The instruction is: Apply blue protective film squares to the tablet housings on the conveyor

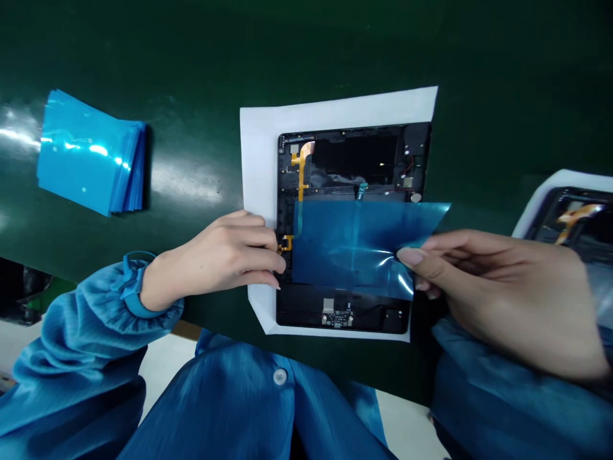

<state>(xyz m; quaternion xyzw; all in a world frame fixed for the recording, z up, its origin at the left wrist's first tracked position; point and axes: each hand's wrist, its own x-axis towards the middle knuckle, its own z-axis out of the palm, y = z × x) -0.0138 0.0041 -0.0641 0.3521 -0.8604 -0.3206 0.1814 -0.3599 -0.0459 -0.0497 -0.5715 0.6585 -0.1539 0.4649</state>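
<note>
Head view: right hand's (512,291) fingers (412,256) were clamped on the blue film's (345,246) 3 o'clock edge, over the tablet casing (349,156); left hand (230,250) lay at the casing's 9 o'clock edge, grip unclear.

Your left hand (218,252): back up, fingers (261,258) bent and pointing inward, thumb (262,278) nearest your body; left forearm (90,326) slants in from lower left. Your right hand (507,291): points left, thumb and fingers pinched; right forearm (517,390) at lower right.
</note>
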